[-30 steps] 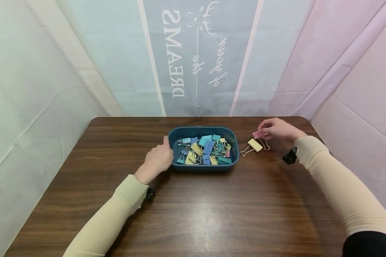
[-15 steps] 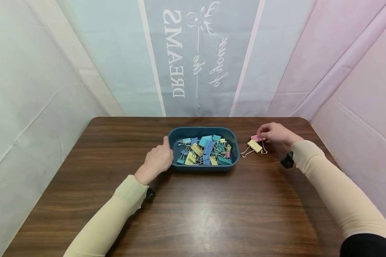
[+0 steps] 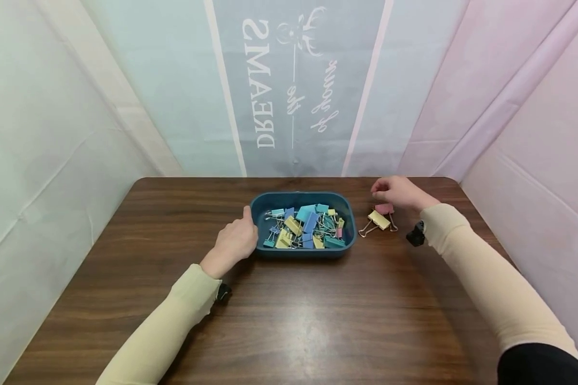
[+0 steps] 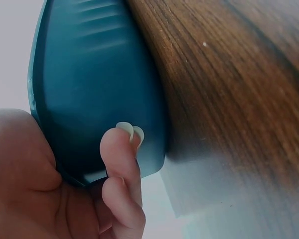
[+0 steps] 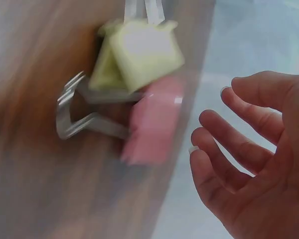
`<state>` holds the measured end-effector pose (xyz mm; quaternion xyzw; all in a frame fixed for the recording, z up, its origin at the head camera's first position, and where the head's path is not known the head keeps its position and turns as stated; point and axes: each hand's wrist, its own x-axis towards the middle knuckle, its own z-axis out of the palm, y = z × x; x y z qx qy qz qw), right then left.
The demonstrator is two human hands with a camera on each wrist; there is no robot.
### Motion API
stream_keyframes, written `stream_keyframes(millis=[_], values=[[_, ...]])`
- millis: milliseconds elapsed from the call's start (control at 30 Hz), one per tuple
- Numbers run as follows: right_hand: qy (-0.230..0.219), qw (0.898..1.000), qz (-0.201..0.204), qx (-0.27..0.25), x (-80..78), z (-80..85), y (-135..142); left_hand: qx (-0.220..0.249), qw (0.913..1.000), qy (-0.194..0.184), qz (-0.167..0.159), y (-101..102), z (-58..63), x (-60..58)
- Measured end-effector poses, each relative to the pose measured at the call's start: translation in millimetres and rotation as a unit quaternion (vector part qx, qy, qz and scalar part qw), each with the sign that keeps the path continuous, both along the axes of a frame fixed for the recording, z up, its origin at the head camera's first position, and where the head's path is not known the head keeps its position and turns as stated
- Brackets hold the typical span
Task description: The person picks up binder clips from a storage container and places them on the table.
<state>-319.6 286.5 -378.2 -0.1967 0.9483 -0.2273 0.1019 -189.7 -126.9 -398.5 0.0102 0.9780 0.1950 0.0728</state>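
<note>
A dark teal plastic box [image 3: 304, 253] full of binder clips [image 3: 311, 223] stands on the table. At its left end my left hand [image 3: 236, 235] holds it, the thumb along the rim. In the left wrist view, curled fingers [image 4: 120, 154] press against the outer wall. To the right of the box, a yellow binder clip [image 3: 379, 220] lies against a pink binder clip [image 3: 384, 208], both with metal handles spread outward. Just behind and above the pink clip, my right hand [image 3: 401, 192] hovers with loosely bent fingers. Nothing is between those fingers in the right wrist view.
The brown wood-grain table [image 3: 313, 315] ends at a back edge close behind the box. A printed cloth [image 3: 298, 107] hangs behind it, and pale cloth walls rise on both sides.
The right hand has set the pink clip down behind the yellow one and let it go. It has then moved slightly left and up. The left hand stays on the box.
</note>
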Motion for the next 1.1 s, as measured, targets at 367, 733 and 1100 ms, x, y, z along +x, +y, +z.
stream_keyframes(millis=[367, 733, 1100], values=[[0.026, 0.996, 0.086, -0.023, 7.9, 38.6, -83.4, -0.001, 0.9999, -0.011, 0.003, 0.4, 0.9, -0.6], [0.037, 0.980, 0.192, -0.023, 16.6, 52.4, -163.8, 0.000, 1.0000, 0.001, 0.000, 1.3, 1.7, 1.7], [0.020, 0.963, 0.267, -0.018, 27.2, 36.0, -214.8, -0.003, 0.9999, -0.010, 0.005, 3.2, 3.5, 3.1]])
